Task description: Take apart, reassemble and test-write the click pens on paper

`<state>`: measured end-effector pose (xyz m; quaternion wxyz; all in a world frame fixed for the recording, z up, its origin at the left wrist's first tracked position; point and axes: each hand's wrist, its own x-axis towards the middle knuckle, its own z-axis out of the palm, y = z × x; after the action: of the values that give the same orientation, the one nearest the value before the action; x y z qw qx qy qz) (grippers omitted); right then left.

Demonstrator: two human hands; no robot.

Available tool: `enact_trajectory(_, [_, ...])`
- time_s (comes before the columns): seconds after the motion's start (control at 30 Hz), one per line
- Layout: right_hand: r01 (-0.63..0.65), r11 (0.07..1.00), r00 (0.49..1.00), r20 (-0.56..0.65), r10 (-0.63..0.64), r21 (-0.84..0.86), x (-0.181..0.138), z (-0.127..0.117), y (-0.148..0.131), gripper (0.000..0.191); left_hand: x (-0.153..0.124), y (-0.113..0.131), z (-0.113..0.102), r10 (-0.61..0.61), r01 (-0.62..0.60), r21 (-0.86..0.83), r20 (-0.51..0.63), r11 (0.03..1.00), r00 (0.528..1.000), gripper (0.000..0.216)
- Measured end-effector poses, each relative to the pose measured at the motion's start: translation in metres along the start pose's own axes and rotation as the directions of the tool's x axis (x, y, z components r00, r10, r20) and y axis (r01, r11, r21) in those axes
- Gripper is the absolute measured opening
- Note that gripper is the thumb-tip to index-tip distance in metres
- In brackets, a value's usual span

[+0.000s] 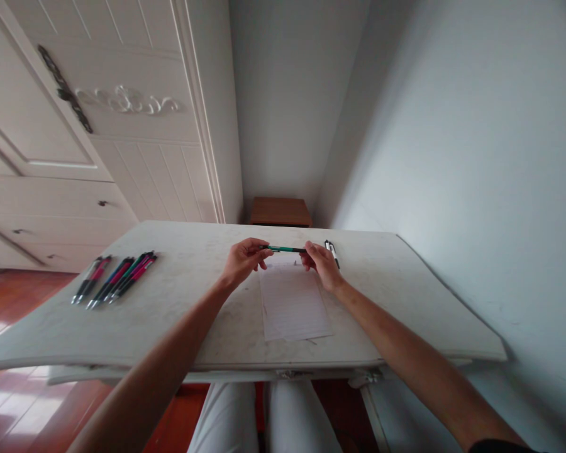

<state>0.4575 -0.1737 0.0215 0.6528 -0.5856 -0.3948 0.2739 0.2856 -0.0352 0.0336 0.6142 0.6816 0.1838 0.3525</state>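
We grip the green pen [287, 249] between left hand [242, 259] and right hand [325, 265] above the paper's [295, 305] far edge, not yet set down, with pens [130, 277] already grouped left of the paper and apparently two white pens [332, 251] right of it.

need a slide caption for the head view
Left hand and right hand hold a slim green-and-black pen near white lined paper on a white table.

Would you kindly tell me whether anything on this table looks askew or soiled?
Nothing looks spilled. The white tabletop bears greyish smudges, so it looks soiled, and the lined paper lies slightly skewed to its near edge.
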Motion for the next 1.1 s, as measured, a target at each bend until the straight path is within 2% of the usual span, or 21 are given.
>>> enact_trajectory(0.27, [-0.093,0.992,0.996,0.023,0.091,0.083,0.0,-0.002,-0.003,0.049,0.001,-0.004,-0.002,0.021,-0.021,0.075,0.0,0.997,1.0,0.036])
enact_trajectory(0.5, [-0.213,0.969,0.974,0.109,0.2,0.126,0.003,-0.009,0.002,0.044,-0.001,-0.003,-0.002,0.076,-0.077,0.15,0.008,0.986,0.997,0.031])
enact_trajectory(0.77, [-0.139,0.986,0.983,0.131,0.126,0.095,0.001,-0.005,0.008,0.043,-0.004,-0.005,-0.002,0.136,-0.125,0.231,-0.035,0.965,0.99,0.03])
enact_trajectory(0.97, [-0.116,0.99,0.985,0.137,0.106,0.074,0.001,-0.006,0.008,0.041,-0.006,-0.012,-0.003,0.147,-0.14,0.486,0.025,0.863,0.989,0.029])
enact_trajectory(1.1, [-0.087,0.996,0.986,0.143,0.082,0.03,0.001,-0.009,0.006,0.042,-0.007,-0.015,-0.003,0.154,-0.16,0.505,0.053,0.848,0.987,0.039])
